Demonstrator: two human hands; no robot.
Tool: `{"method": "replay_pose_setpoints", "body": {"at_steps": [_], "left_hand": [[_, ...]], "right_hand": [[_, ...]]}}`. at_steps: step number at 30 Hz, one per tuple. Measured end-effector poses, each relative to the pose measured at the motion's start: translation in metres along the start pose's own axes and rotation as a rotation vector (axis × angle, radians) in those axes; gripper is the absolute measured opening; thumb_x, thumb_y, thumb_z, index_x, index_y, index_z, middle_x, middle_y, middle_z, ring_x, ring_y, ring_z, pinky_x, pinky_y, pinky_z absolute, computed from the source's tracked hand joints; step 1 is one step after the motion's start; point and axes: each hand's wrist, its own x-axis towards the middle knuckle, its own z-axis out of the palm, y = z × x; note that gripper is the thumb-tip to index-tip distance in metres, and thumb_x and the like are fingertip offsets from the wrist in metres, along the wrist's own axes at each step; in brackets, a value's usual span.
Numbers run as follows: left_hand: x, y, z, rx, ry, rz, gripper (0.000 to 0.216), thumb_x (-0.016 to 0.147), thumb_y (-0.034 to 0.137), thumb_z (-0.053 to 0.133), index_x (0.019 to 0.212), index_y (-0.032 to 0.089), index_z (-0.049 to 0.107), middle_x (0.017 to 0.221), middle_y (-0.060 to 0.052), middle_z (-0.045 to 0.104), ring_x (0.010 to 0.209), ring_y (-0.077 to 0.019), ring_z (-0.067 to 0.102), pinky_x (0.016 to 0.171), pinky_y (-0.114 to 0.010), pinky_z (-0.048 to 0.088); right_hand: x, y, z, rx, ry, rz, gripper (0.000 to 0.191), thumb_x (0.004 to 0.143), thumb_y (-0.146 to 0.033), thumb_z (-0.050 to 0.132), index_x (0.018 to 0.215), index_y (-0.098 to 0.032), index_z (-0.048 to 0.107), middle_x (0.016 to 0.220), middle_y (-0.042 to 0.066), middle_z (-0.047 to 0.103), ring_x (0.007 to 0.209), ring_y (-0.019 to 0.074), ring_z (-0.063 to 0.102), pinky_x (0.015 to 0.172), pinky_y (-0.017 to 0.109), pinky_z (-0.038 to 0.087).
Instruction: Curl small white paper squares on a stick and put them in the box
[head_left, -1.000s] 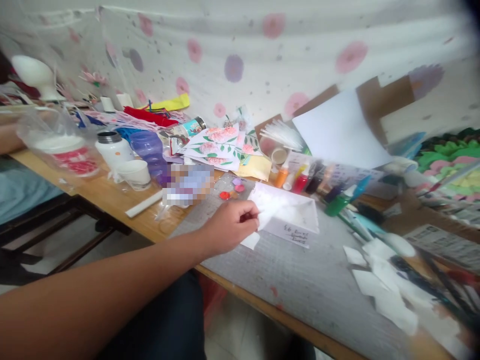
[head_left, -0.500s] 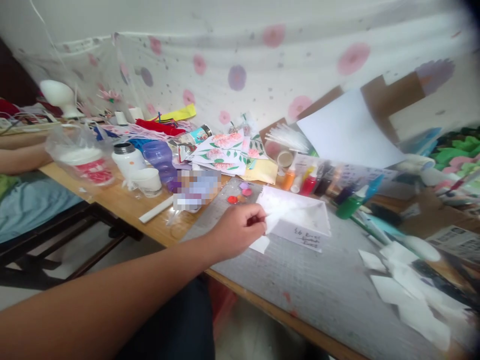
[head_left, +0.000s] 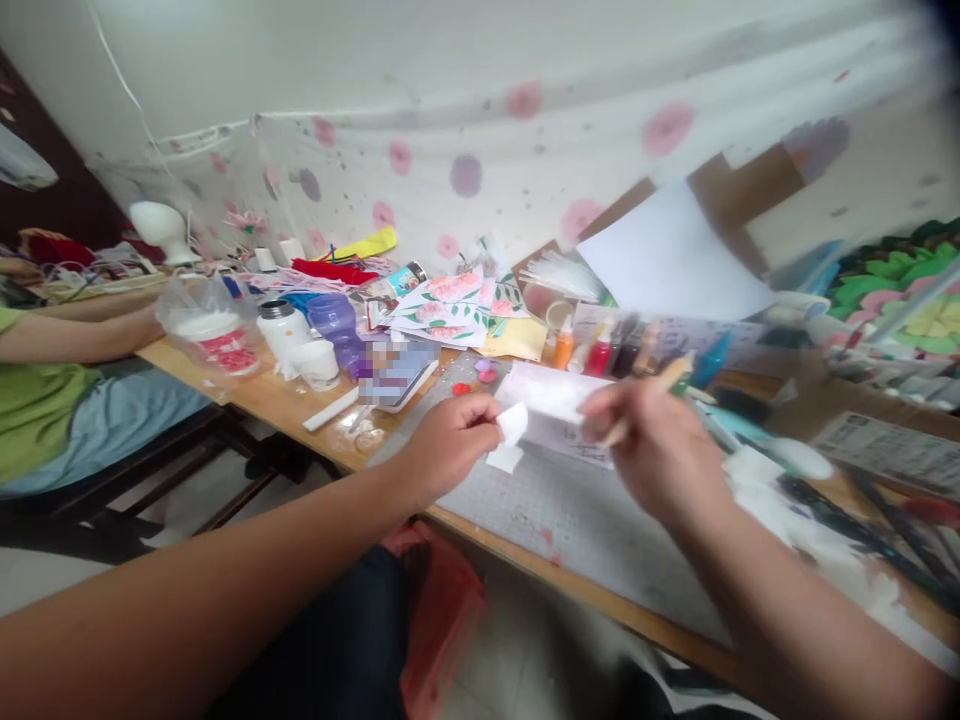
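Note:
My left hand (head_left: pixel 461 445) pinches a small white paper piece (head_left: pixel 513 424) between thumb and fingers, over the front of the grey mat (head_left: pixel 525 515). Just below it, another white piece (head_left: pixel 505 459) appears to lie on the mat. My right hand (head_left: pixel 660 445), blurred by motion, is closed around a pale wooden stick (head_left: pixel 675 374), whose kind I cannot make out. Behind and between both hands sits a shallow white box (head_left: pixel 536 380) with handwriting on its front side, partly covered by the right hand. Small red and purple pieces (head_left: pixel 485 372) lie left of the box.
Paint bottles (head_left: pixel 562 345) stand behind the box. Loose white paper (head_left: pixel 757 480) lies on the right beside a cardboard box (head_left: pixel 862 440). To the left are a phone-like device (head_left: pixel 401 380), a white cup (head_left: pixel 315 365) and a bagged tub (head_left: pixel 217 345). Another person's arm (head_left: pixel 82 325) rests at far left.
My right hand has come into view from the right, holding the wooden stick. My left hand has drawn slightly left, away from the box, with the paper piece. The view has shifted a little.

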Motion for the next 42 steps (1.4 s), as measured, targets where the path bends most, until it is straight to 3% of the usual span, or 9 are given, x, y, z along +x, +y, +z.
{"method": "replay_pose_setpoints", "body": {"at_steps": [2, 4, 10, 15, 20, 24, 27, 31, 42], "left_hand": [[-0.001, 0.004, 0.005, -0.025, 0.001, -0.047, 0.01, 0.074, 0.021, 0.054, 0.064, 0.017, 0.053, 0.06, 0.005, 0.045, 0.061, -0.0126, 0.04, 0.058, -0.026, 0.029], [0.0, 0.005, 0.009, -0.075, -0.015, -0.076, 0.012, 0.075, 0.023, 0.055, 0.065, 0.017, 0.051, 0.062, 0.004, 0.046, 0.063, -0.0128, 0.041, 0.059, -0.027, 0.03], [0.017, 0.0, 0.012, -0.165, -0.166, -0.039, 0.016, 0.081, 0.027, 0.055, 0.068, 0.018, 0.05, 0.066, 0.004, 0.046, 0.069, -0.0134, 0.042, 0.064, -0.027, 0.031], [0.036, -0.004, 0.011, -0.195, -0.259, 0.086, 0.021, 0.083, 0.023, 0.052, 0.064, 0.019, 0.045, 0.07, 0.003, 0.044, 0.07, -0.0131, 0.042, 0.065, -0.026, 0.033], [0.046, -0.011, 0.008, -0.176, -0.312, 0.162, 0.019, 0.081, 0.021, 0.056, 0.063, 0.017, 0.052, 0.095, -0.002, 0.056, 0.091, -0.0161, 0.052, 0.077, -0.027, 0.038], [0.047, -0.011, 0.007, -0.165, -0.338, 0.12, 0.021, 0.081, 0.022, 0.054, 0.061, 0.018, 0.048, 0.08, 0.001, 0.056, 0.074, -0.0133, 0.05, 0.067, -0.026, 0.038], [0.046, -0.009, 0.008, -0.13, -0.326, 0.06, 0.023, 0.081, 0.025, 0.053, 0.06, 0.019, 0.045, 0.065, 0.004, 0.048, 0.062, -0.012, 0.044, 0.058, -0.025, 0.034], [0.044, -0.005, 0.011, -0.055, -0.282, 0.024, 0.02, 0.078, 0.025, 0.054, 0.06, 0.019, 0.047, 0.061, 0.005, 0.047, 0.058, -0.0114, 0.042, 0.055, -0.024, 0.032], [0.049, -0.003, 0.012, 0.068, -0.171, 0.229, 0.016, 0.075, 0.012, 0.055, 0.059, 0.018, 0.054, 0.066, 0.002, 0.059, 0.066, -0.0121, 0.054, 0.063, -0.024, 0.039]], "right_hand": [[0.002, 0.0, 0.015, 0.115, -0.045, 0.017, 0.041, 0.092, -0.052, 0.048, 0.086, -0.019, 0.071, 0.057, 0.001, 0.062, 0.051, 0.0132, 0.057, 0.048, 0.026, 0.048], [0.005, 0.001, 0.03, 0.227, -0.072, 0.026, 0.028, 0.084, -0.046, 0.065, 0.081, -0.019, 0.071, 0.062, 0.001, 0.066, 0.056, 0.0142, 0.063, 0.053, 0.027, 0.052], [0.0, 0.012, 0.043, 0.262, 0.115, -0.064, 0.002, 0.079, -0.024, 0.072, 0.078, -0.023, 0.072, 0.077, 0.0, 0.072, 0.073, 0.0132, 0.069, 0.068, 0.026, 0.056], [-0.004, 0.017, 0.037, 0.216, 0.135, -0.155, 0.017, 0.078, -0.009, 0.07, 0.083, -0.024, 0.075, 0.091, 0.001, 0.072, 0.087, 0.0117, 0.068, 0.082, 0.024, 0.056], [0.001, 0.022, 0.032, 0.208, 0.129, -0.121, 0.023, 0.077, -0.005, 0.07, 0.086, -0.024, 0.076, 0.092, 0.001, 0.075, 0.09, 0.0117, 0.07, 0.082, 0.022, 0.057], [0.001, 0.025, 0.033, 0.237, 0.126, -0.064, 0.023, 0.077, -0.004, 0.069, 0.085, -0.024, 0.076, 0.091, 0.0, 0.075, 0.084, 0.0101, 0.071, 0.078, 0.02, 0.058], [0.0, 0.024, 0.033, 0.258, 0.117, -0.061, 0.021, 0.078, -0.006, 0.069, 0.084, -0.025, 0.076, 0.089, 0.0, 0.074, 0.083, 0.0107, 0.07, 0.078, 0.022, 0.058], [0.0, 0.021, 0.033, 0.215, 0.131, -0.089, 0.018, 0.077, -0.008, 0.071, 0.082, -0.025, 0.076, 0.087, 0.001, 0.074, 0.083, 0.0122, 0.07, 0.078, 0.025, 0.057], [0.001, 0.024, 0.03, 0.18, 0.17, -0.114, 0.017, 0.077, -0.009, 0.071, 0.079, -0.024, 0.075, 0.086, 0.002, 0.074, 0.083, 0.0139, 0.069, 0.076, 0.027, 0.058]]}}
